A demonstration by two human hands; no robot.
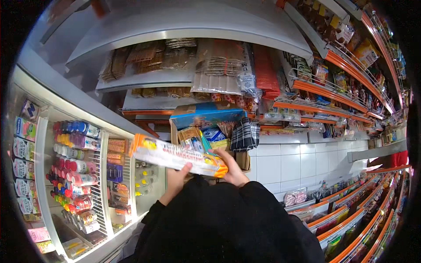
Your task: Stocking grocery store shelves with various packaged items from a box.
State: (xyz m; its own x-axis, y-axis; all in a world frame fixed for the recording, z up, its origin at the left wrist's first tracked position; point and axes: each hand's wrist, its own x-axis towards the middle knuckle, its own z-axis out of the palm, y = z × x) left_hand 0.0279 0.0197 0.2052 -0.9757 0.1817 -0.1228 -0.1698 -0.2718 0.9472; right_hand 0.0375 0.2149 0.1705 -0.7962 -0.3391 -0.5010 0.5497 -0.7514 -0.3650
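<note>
A long, narrow white box with orange ends (177, 157) is held in front of my body, tilted with its left end higher. My left hand (176, 180) is closed on its lower edge near the middle, thumb against the printed side. At its right end my right hand (233, 168) grips the box, fingers over the top edge. Just behind it stands an open cardboard carton (174, 131) with a blue flap (206, 115). Inside are small packets, among them a blue and a yellow one (215, 136). A black-and-white checked cloth (244, 135) hangs over the carton's right side.
To the left, a lit fridge (103, 175) holds bottles, cans and cartons. White shelves (144, 85) ahead carry plastic-wrapped brown stacks (219, 65) and red bags (266, 70). Orange-edged racks of snack packets (337, 96) run along the right, above a white tiled wall (287, 160).
</note>
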